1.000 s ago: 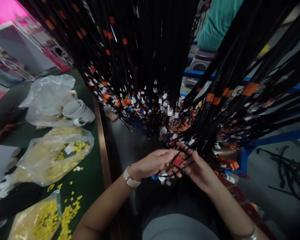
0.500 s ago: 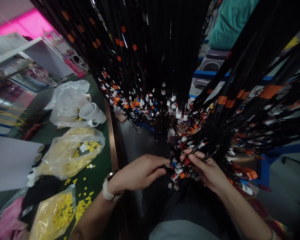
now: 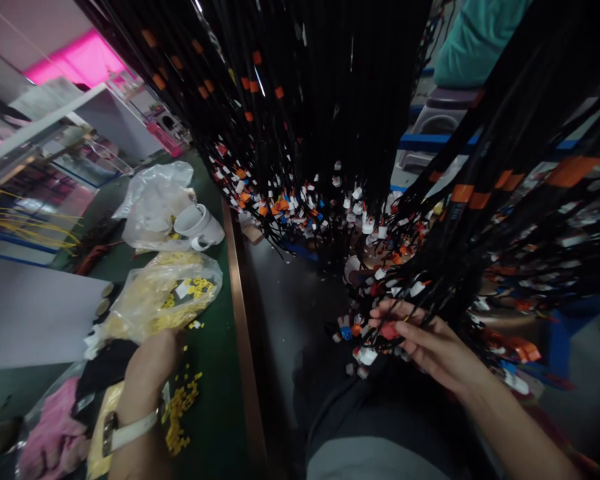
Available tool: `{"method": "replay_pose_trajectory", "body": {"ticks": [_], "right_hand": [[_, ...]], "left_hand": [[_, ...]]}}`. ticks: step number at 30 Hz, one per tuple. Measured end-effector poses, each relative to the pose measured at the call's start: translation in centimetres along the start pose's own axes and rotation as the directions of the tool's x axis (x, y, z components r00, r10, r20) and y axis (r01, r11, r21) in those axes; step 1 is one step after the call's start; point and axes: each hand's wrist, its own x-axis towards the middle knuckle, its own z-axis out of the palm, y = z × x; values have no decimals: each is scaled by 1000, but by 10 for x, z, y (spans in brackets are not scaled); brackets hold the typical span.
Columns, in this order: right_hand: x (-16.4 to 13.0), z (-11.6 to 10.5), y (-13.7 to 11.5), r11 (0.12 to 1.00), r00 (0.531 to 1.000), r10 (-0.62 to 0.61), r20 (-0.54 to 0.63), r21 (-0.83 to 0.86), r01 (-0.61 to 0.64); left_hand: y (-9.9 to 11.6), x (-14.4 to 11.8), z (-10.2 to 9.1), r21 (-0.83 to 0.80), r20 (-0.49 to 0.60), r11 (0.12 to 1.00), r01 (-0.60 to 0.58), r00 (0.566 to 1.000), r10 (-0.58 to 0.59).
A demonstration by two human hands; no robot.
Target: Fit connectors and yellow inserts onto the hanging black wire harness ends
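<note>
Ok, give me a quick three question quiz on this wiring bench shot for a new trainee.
1. True or false: the left hand is among the hanging black wires.
2. Which colour is the connector at the right hand? A blue, B red, C yellow.
3. Fill in: the white mug lies on its ____ beside a clear plastic bag.

Key
1. False; it is down on the green table, at the loose yellow pieces.
2. B.
3. Side.
</note>
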Motion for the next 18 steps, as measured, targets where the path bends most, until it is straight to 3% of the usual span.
{"method": "replay_pose_trajectory", "body": {"ticks": [3,8,12,18], "right_hand": [[0,1,1,1000,1000,1,-5,24,-1],[1,0,3,999,994,41,-97,-22,-43],[2,-3,5,999,990,8,-139,-51,-15],[1,-6,9,999,986,20,-166,-37,-27]], "left_hand": [[-11,6,18,-10,3,1000,16,1000,-16],[4,16,33,-105,-116,994,8,993,-21],[12,21,34,-72,-137,997,-12,991,2],[-10,4,46,-11,-95,1000,-28,995,27]]}}
